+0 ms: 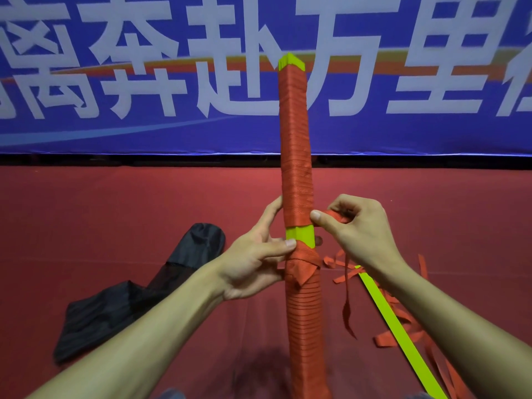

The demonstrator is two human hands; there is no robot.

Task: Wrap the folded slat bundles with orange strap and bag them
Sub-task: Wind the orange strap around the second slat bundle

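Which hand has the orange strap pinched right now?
The right hand, pinching the orange strap beside the upright bundle. The left hand only grips the bundle, thumb just below the bare yellow band.

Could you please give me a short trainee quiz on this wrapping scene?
1. True or false: the strap covers the bundle without a gap.
2. Which hand pinches the strap's loose part?
3. Fill in: the black bag lies on the bundle's ____ side.
Key: 1 false, it shows bare at mid-height; 2 the right hand; 3 left.
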